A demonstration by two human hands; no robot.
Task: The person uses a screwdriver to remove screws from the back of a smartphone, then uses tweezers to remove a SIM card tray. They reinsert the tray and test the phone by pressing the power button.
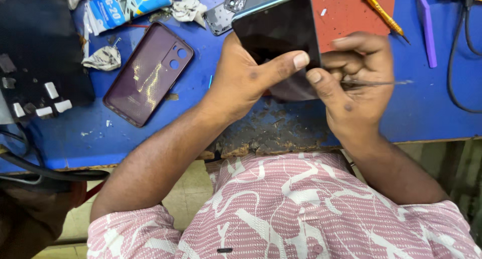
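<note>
Phone: a dark-screened phone [276, 30] with a light blue rim, held up off the blue table [432, 108], tilted, its screen facing the camera; its lower end is hidden between the two hands.
Left hand: the left hand [246, 78] is clamped on the phone from the left side, palm behind it, the thumb laid across the lower part of the screen with its tip pointing right.
Right hand: the right hand [359, 83] sits just right of the phone's lower corner, fingers curled shut around a thin metal tool [381, 82]; its thumb tip nearly meets the left thumb tip at the screen's lower right edge.
Tool: the thin tool lies roughly level, its free end sticking out to the right of the fist; the working end is hidden behind the thumb, so I cannot tell whether it touches the phone.
Phone versus hands: the phone rises above and between both hands, most of the screen bare above the thumbs.
Case: a maroon phone case [148, 73] lies flat on the table, well left of the left hand.
Red mat: a red mat [346, 15] lies behind the phone, with a yellow-handled screwdriver [384, 13] at its right edge.
Purple stick: a purple pry stick [426, 25] lies right of the mat.
Glue tube: a blue and white tube [125, 5] lies at the table's far left.
Table edge: the near edge below the hands is worn and chipped.
</note>
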